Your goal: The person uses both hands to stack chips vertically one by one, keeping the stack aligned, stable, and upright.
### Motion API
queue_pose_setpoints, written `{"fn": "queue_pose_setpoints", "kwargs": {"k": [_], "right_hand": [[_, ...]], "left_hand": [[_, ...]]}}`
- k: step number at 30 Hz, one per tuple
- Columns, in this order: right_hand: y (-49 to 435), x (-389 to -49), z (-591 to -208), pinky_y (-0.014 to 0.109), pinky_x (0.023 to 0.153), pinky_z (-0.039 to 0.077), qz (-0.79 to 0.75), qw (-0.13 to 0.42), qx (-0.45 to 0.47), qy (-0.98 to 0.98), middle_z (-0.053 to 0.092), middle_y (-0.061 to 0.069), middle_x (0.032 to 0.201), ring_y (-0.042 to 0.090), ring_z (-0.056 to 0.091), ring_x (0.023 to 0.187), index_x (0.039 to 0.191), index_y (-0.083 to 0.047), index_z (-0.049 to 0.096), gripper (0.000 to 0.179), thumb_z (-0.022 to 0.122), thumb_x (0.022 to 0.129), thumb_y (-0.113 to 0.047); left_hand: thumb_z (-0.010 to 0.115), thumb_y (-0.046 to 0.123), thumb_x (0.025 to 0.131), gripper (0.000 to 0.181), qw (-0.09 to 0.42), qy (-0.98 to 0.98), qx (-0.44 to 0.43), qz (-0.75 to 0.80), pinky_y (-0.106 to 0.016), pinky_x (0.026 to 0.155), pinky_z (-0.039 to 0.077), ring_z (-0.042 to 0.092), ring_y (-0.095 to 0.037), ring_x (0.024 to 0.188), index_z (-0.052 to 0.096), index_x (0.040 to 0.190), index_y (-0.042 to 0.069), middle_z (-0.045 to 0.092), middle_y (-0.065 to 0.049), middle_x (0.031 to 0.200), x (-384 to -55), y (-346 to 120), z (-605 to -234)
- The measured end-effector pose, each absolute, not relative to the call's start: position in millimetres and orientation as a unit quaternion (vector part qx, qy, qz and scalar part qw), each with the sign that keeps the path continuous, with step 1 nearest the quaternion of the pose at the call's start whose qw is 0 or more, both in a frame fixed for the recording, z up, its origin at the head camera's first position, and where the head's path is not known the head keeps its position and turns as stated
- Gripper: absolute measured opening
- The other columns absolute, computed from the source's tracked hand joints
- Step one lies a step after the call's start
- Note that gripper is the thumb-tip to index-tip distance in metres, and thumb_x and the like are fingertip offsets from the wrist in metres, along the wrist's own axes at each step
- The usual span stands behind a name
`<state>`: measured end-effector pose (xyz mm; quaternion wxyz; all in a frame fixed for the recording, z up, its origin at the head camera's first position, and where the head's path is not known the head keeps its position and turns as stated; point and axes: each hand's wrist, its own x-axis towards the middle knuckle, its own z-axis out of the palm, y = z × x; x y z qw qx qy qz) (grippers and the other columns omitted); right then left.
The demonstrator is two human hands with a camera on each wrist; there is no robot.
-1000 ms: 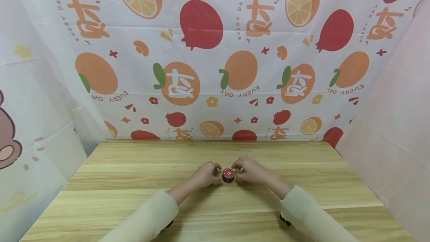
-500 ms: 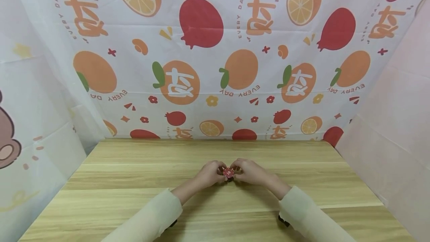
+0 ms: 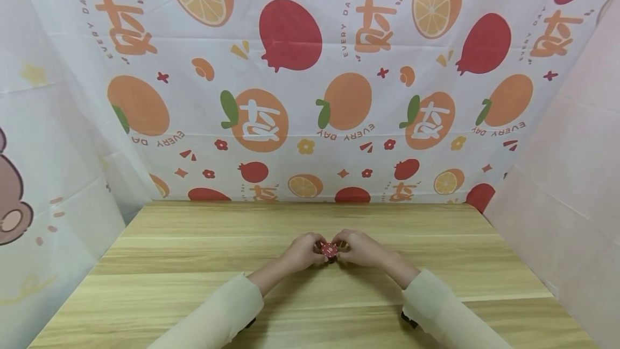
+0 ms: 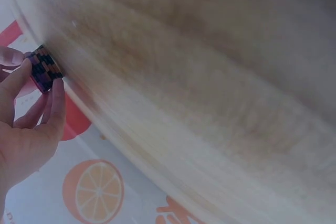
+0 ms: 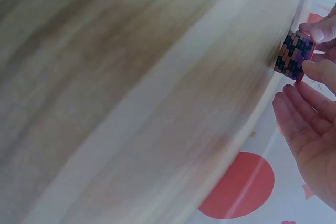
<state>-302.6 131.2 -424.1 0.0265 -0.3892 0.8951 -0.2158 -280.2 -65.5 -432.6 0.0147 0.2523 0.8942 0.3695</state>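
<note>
A short stack of poker chips (image 3: 329, 250) stands near the middle of the wooden table, its red top chip marked 10. From the left, my left hand (image 3: 305, 248) pinches the stack with thumb and fingers at its edge. My right hand (image 3: 359, 246) does the same from the opposite side. Dark chip edges with lighter blocks show along the stack's side (image 4: 46, 70) in the left wrist view. The right wrist view has the right thumb (image 5: 321, 72) against the upper end of the stack, with the other fingers spread alongside.
The wooden table (image 3: 194, 284) reaches back to a white curtain (image 3: 300, 85) printed with oranges and red fruit. Plain pale cloth (image 3: 566, 176) hangs on the right, and another sheet with a cartoon bear (image 3: 9, 198) on the left.
Both hands have closed in from either side, from just apart from the chips to pinching them. Between half a second ago and now, they hardly move.
</note>
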Motion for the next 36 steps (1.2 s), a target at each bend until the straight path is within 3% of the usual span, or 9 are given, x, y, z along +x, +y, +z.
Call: {"fn": "queue_pose_setpoints", "kwargs": {"k": [5,9,12,18,22,27,30,36], "right_hand": [[143,-304,-419,0.029,0.075,0.047,-0.221,0.038,-0.356,0.907,0.061,0.007,0.099,0.018,0.057,0.088,0.109,-0.001,0.061,0.027,0.064,0.083,-0.008],[167,-309,-414,0.036,0.077,0.047,-0.213,0.024,-0.313,0.925,0.061,0.008,0.101,0.020,0.056,0.090,0.109,-0.001,0.061,0.025,0.061,0.086,-0.009],[190,-315,-410,0.041,0.079,0.046,-0.194,-0.002,-0.279,0.941,0.061,0.009,0.104,0.025,0.056,0.094,0.108,-0.001,0.062,0.023,0.059,0.087,-0.010],[235,-322,-405,0.051,0.084,0.042,-0.142,-0.086,-0.247,0.955,0.052,0.023,0.120,0.039,0.050,0.108,0.115,0.002,0.057,0.031,0.056,0.088,-0.014],[254,-322,-405,0.056,0.094,0.031,-0.109,-0.128,-0.238,0.957,0.042,0.027,0.130,0.045,0.038,0.118,0.128,0.005,0.047,0.046,0.055,0.091,-0.021],[264,-318,-405,0.063,0.097,0.016,-0.074,-0.119,-0.207,0.968,0.021,0.024,0.145,0.049,0.020,0.127,0.140,-0.003,0.034,0.061,0.048,0.093,-0.039],[266,-317,-405,0.066,0.096,0.012,-0.066,-0.110,-0.198,0.972,0.017,0.022,0.147,0.049,0.015,0.128,0.143,-0.007,0.031,0.067,0.044,0.092,-0.048],[269,-314,-407,0.068,0.095,0.006,-0.076,-0.093,-0.189,0.975,0.013,0.021,0.148,0.049,0.009,0.130,0.144,-0.010,0.028,0.071,0.040,0.091,-0.055]], "left_hand": [[0.076,0.007,0.072,0.039,0.013,0.909,0.238,0.343,-0.035,0.072,0.049,0.059,-0.026,0.083,0.059,0.105,-0.007,0.060,-0.015,0.093,-277,-77,-426],[0.072,0.007,0.076,0.036,-0.011,0.924,0.215,0.315,-0.039,0.074,0.049,0.059,-0.030,0.086,0.059,0.106,-0.008,0.059,-0.018,0.097,-279,-102,-411],[0.069,0.010,0.080,0.034,-0.050,0.944,0.198,0.259,-0.041,0.075,0.049,0.059,-0.033,0.088,0.059,0.107,-0.008,0.059,-0.020,0.100,-282,-131,-400],[0.069,0.018,0.081,0.041,-0.157,0.964,0.186,0.112,-0.047,0.081,0.045,0.053,-0.039,0.097,0.056,0.109,-0.010,0.055,-0.025,0.106,-285,-195,-393],[0.069,0.025,0.082,0.051,-0.196,0.964,0.172,0.049,-0.052,0.086,0.040,0.047,-0.043,0.102,0.052,0.112,-0.012,0.050,-0.027,0.109,-282,-225,-397],[0.062,0.041,0.084,0.072,-0.151,0.978,0.134,0.051,-0.064,0.097,0.014,0.025,-0.048,0.124,0.039,0.133,-0.006,0.033,-0.027,0.136,-276,-245,-404],[0.056,0.051,0.084,0.083,-0.107,0.985,0.117,0.073,-0.068,0.094,-0.003,0.007,-0.050,0.129,0.028,0.140,-0.005,0.017,-0.028,0.144,-272,-248,-407],[0.051,0.057,0.084,0.088,-0.100,0.986,0.109,0.081,-0.068,0.091,-0.011,-0.002,-0.051,0.129,0.023,0.142,-0.004,0.013,-0.028,0.145,-268,-247,-412]]}}
